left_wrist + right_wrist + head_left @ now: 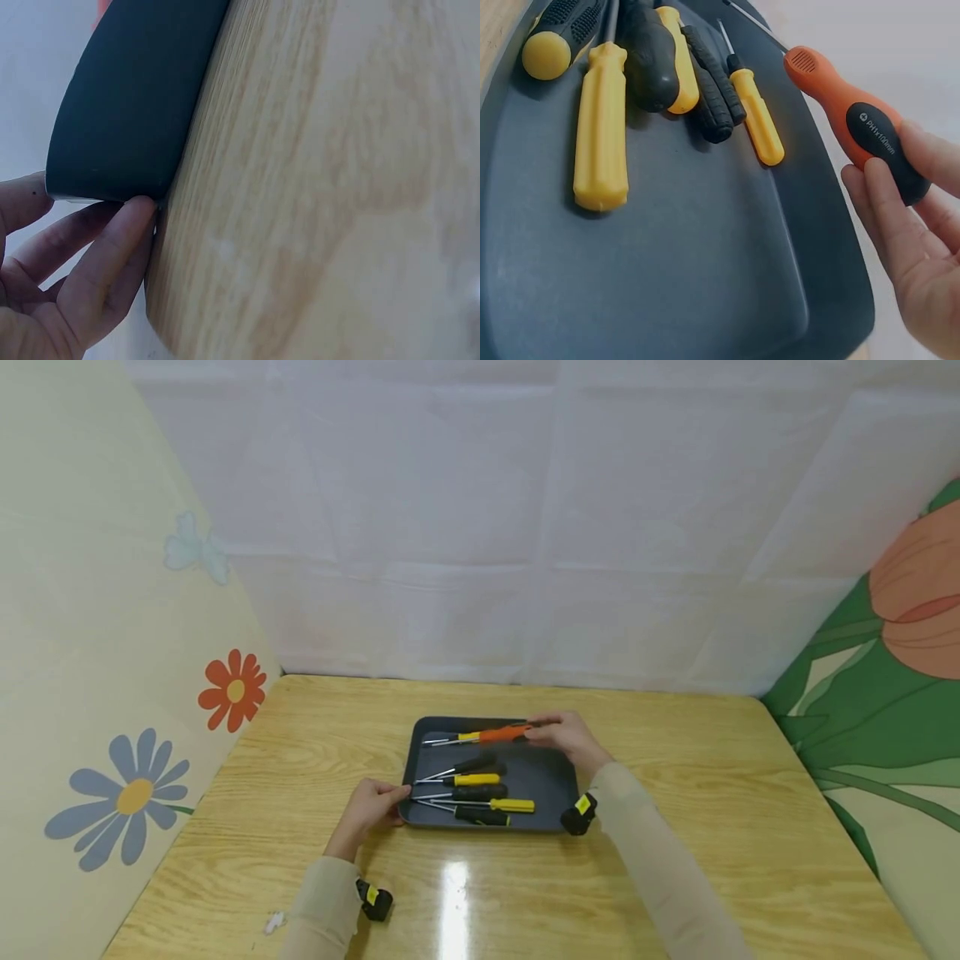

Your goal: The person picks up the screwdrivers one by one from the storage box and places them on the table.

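A dark grey tray (536, 777) lies on the wooden table with several screwdrivers in it. My right hand (567, 739) grips an orange and black screwdriver (838, 109) by the end of its handle, over the tray's far edge, its shaft pointing left. Beneath that tool is a small yellow screwdriver (759, 124). At the tray's left side, my left hand (371, 802) pinches the rim near the front corner, thumb on top and fingers (124, 232) against the wall. A larger yellow screwdriver (600, 135) and black-handled ones (480, 793) lie towards the front, shafts to the left.
The wooden table (712, 827) extends around the tray, with a white cloth (525, 527) hanging behind it. A small white scrap (275, 922) lies at the front left. Flower-printed panels flank both sides.
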`<state>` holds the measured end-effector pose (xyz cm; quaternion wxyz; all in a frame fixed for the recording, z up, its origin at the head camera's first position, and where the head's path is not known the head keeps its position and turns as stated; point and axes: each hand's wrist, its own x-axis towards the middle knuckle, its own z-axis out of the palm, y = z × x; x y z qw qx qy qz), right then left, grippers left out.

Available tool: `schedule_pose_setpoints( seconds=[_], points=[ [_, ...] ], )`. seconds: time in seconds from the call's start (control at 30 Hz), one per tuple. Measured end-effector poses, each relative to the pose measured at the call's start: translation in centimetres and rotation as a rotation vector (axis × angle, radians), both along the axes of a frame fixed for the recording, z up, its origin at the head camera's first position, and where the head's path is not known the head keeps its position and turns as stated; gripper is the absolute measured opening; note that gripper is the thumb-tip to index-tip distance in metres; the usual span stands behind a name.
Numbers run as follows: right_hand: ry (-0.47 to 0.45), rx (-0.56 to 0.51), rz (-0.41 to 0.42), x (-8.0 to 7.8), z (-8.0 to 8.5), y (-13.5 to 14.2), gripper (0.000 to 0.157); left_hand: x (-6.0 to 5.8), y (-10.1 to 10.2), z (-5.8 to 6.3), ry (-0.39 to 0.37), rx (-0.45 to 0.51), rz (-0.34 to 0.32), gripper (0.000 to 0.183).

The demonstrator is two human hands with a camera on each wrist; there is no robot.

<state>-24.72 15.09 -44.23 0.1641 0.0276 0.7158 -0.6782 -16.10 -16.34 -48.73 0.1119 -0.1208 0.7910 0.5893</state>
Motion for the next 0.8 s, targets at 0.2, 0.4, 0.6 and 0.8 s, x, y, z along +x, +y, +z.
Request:
schedule_pose_setpoints(
  seconds=[0.2,0.4,0.6,0.8],
  points=[
    [-0.008,-0.013,-0.022,0.1,0.2,0.6,0.043,-0.1,-0.1,0.0,-0.004,-0.005,0.001,0.022],
    [-0.014,-0.035,-0.034,0.3,0.5,1.1,0.046,0.0,-0.2,0.1,-0.01,0.009,0.0,0.023],
    [-0.015,-0.045,-0.045,0.6,0.6,2.0,0.049,0.0,-0.2,0.0,-0.006,0.022,0.001,0.022],
    [-0.025,-0.056,-0.055,0.9,0.7,2.9,0.051,-0.1,-0.2,0.1,-0.004,0.034,-0.003,0.022]
  ],
)
